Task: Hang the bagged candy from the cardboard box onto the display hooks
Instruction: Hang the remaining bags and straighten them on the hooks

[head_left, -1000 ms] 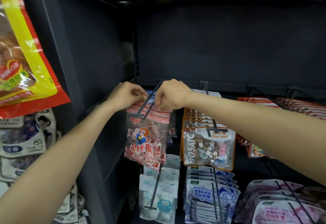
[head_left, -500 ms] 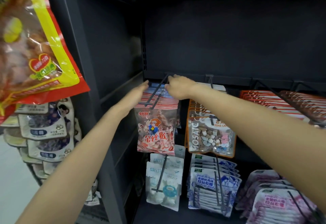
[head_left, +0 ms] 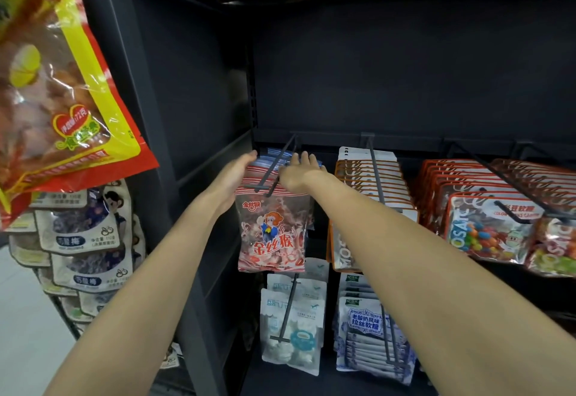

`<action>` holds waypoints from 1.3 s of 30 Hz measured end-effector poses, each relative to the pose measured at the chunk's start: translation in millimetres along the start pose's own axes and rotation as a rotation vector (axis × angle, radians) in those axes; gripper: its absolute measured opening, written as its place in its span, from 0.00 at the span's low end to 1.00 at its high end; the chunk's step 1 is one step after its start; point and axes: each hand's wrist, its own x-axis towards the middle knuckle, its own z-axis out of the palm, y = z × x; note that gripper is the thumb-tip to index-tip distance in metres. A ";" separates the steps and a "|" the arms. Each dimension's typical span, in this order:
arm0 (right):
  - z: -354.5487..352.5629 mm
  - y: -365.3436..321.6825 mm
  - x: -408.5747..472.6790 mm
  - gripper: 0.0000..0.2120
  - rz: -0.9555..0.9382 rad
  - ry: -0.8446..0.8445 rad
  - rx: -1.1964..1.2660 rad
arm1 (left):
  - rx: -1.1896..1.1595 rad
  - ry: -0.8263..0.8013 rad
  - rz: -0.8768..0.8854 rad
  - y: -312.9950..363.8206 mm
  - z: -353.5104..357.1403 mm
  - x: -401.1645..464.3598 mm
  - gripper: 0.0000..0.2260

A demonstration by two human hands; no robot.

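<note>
**Entry: red monkey-print candy bags, seating on hook, centre of frame**

Item: red-and-white striped plastic candy bag with a cartoon monkey on its front (head_left: 271, 233), foremost of a row threaded on the dark double-wire display hook (head_left: 276, 166) in the middle of the frame. It hangs free, its header just behind the hook's front crossbar.

My left hand (head_left: 232, 179): fingers straight, flat against the left edge of the bag headers. It grasps nothing.

My right hand (head_left: 300, 172): fingers extended over the tops of the headers on the right of the hook, pressing rather than pinching, as far as I can tell.

Step in hand, by my judgement: the bag is on; I am squaring the row and pushing it back along the wires.

Next move calls for: letting go, then fetching another bag. The cardboard box is not in view, so I would have to turn to find it.

Neighbours: orange-edged clear pouches of mosaic candy (head_left: 371, 174) on the hook to the right; white pouches (head_left: 291, 324) below; a large yellow-and-red snack bag (head_left: 56, 90) at upper left.
</note>
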 end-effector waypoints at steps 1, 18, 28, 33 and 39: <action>-0.1 0.4 0.0 0.28 0.003 -0.010 0.014 | 0.015 0.003 0.009 0.0 -0.1 1.4 0.19; -0.3 0.0 1.9 0.28 0.006 0.032 -0.048 | 0.080 -0.041 0.056 -6.3 -0.5 -0.1 0.20; -11.2 16.2 -111.7 0.27 -0.288 0.371 0.281 | 0.385 0.370 0.679 -30.9 -4.1 -74.6 0.21; 73.8 73.5 -192.3 0.15 -0.458 0.839 0.272 | 0.361 0.558 0.664 -84.1 20.3 -159.9 0.12; 180.0 137.2 -214.5 0.12 -0.401 0.446 0.048 | 0.672 0.290 0.409 -162.1 43.0 -191.4 0.09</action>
